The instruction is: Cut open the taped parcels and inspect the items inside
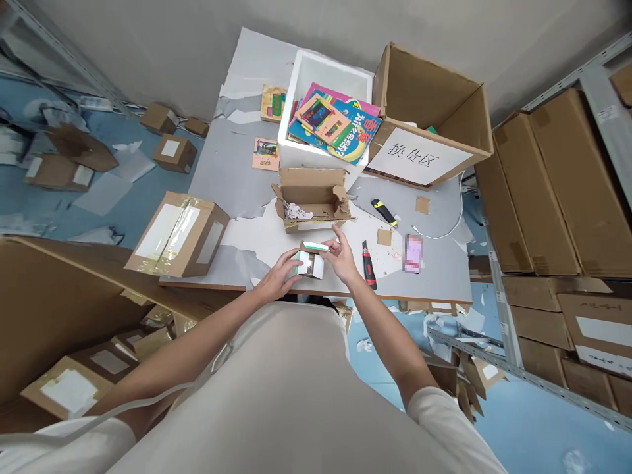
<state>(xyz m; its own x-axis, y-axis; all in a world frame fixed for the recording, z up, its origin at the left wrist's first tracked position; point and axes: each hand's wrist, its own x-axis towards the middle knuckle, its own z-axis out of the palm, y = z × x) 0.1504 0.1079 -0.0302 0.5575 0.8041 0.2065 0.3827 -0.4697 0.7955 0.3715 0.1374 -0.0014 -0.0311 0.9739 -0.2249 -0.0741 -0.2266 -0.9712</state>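
Observation:
A small white box with green edges (pixel 311 264) is held between my two hands near the table's front edge. Its top flap stands raised, and something dark shows inside that I cannot make out. My left hand (pixel 278 278) grips the box's left side. With thumb and fingers, my right hand (pixel 340 257) pinches the raised flap at its right end, the index finger stretched upward. Just beyond the hands sits an open cardboard box (pixel 314 191) with crumpled white paper in it. To the right of my right hand lies a red and black utility knife (pixel 368 264).
A foam box (pixel 291 148) heaped with books and a large open carton (pixel 439 148) stand at the back. A taped carton (pixel 197 240) is at the left. A yellow-black cutter (pixel 384 212), a phone (pixel 413 254) and a white cable (pixel 444 235) lie at the right.

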